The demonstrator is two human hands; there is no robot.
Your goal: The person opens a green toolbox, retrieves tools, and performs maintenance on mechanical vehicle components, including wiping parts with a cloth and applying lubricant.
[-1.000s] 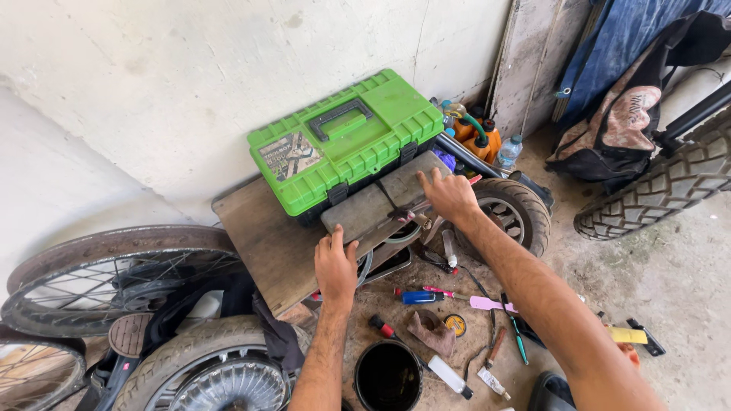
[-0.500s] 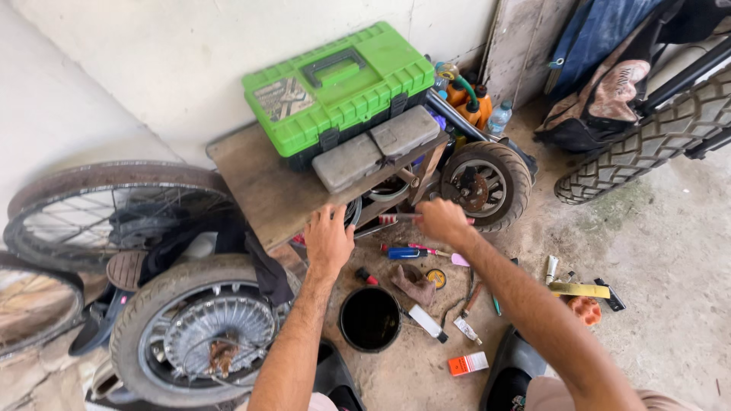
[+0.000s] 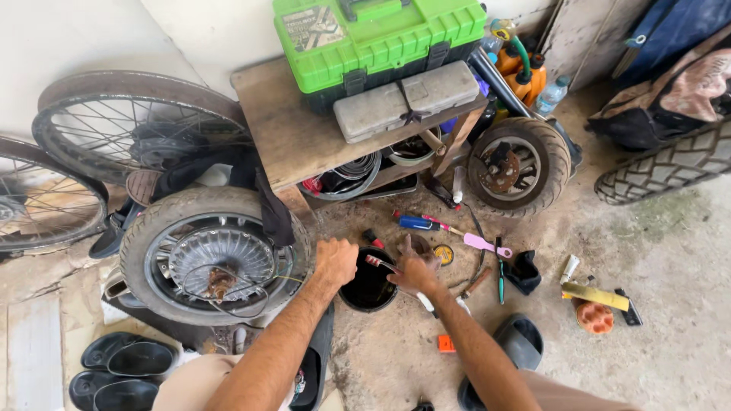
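My left hand (image 3: 336, 261) is curled into a fist between the tyre of a spoked hub wheel (image 3: 215, 259) and a round black container (image 3: 368, 288) on the floor. Nothing shows in it. My right hand (image 3: 416, 271) lies palm down just right of the container, over tools scattered on the ground. A thin rod with a reddish end (image 3: 378, 263) sticks out from under its thumb side, and a white-handled tool (image 3: 427, 305) shows below it. Whether the hand grips either one is hidden.
A wooden bench (image 3: 297, 133) carries a green toolbox (image 3: 377, 34) and a grey case (image 3: 407, 99). A small wheel (image 3: 518, 166) leans by the bench. Spoked rims (image 3: 114, 122) stand at left, a knobby tyre (image 3: 670, 164) at right. A blue screwdriver (image 3: 417, 223), a pink tool (image 3: 481, 243) and sandals (image 3: 126, 358) lie around.
Both hands have come down from the bench and grey case to the floor by the black container. The view has tilted down and closer.
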